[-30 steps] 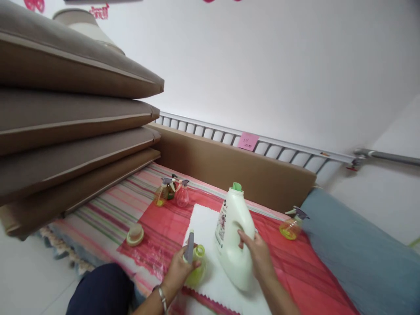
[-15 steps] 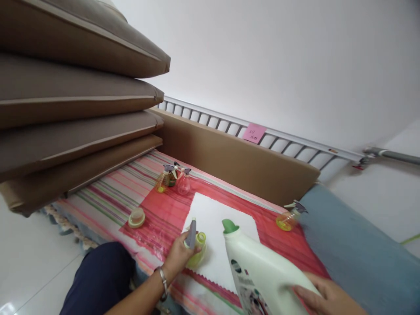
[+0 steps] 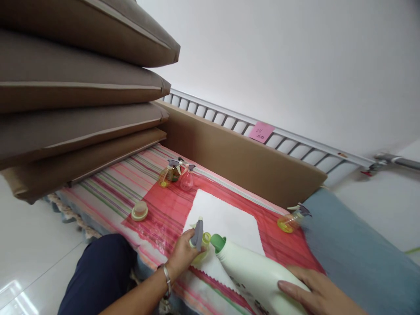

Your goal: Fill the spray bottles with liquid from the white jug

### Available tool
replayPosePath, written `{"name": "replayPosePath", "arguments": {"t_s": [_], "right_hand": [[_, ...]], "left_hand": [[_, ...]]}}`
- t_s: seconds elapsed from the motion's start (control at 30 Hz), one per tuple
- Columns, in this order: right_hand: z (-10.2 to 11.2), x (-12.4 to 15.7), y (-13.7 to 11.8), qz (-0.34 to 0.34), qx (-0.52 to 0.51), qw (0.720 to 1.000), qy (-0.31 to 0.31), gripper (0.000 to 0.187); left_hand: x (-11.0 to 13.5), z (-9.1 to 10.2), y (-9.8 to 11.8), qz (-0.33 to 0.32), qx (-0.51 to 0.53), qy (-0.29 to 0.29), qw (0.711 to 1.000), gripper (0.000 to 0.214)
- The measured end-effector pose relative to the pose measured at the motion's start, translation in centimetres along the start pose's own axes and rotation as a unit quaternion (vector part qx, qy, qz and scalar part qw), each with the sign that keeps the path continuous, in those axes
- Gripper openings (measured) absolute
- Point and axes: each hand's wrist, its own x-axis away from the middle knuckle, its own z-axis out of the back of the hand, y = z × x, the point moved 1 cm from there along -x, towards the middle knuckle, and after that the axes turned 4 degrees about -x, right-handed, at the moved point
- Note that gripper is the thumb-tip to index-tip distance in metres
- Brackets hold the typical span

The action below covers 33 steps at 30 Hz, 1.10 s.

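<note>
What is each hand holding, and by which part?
The left hand grips the small yellow-green bottle around its body, a grey spray head pinched alongside. The right hand holds the tilted white jug at its rear end.

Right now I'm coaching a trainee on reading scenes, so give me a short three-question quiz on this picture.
1. True or false: the large white plastic jug with a green cap stands upright on the white cloth.
2. What grips the small yellow-green plastic bottle? A. left hand B. a co-worker's hand C. nothing
3. How many small clear spray bottles stand clustered at the red plastic sheet's far corner?
Key: 1 false, it is tilted, held by the right hand; 2 A; 3 three.
</note>
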Motion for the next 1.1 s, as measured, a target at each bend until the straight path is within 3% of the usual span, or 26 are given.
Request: {"name": "replayPosePath", "arguments": {"t_s": [0.1,0.57,0.83,1.1], "right_hand": [[0.2,-0.5,0.2,-0.012,0.029,0.996,-0.082,0.046],[0.8,-1.2,-1.0,-0.010,0.053,0.993,-0.104,0.038],[1.4,-1.6,-1.0,-0.025,0.060,0.991,-0.113,0.035],[1.5,-1.9,-1.9,-0.032,0.044,0.992,-0.118,0.033]], "left_hand": [[0.0,-0.1,0.0,-0.006,-0.005,0.000,1.000,0.025],[0.1,0.0,0.5,-0.026,-0.042,-0.006,0.999,0.019],[0.2,-0.1,0.5,-0.045,-0.069,-0.012,0.996,0.026],[0.1,-0.2,0.2,-0.051,-0.083,-0.007,0.995,0.016]]}}
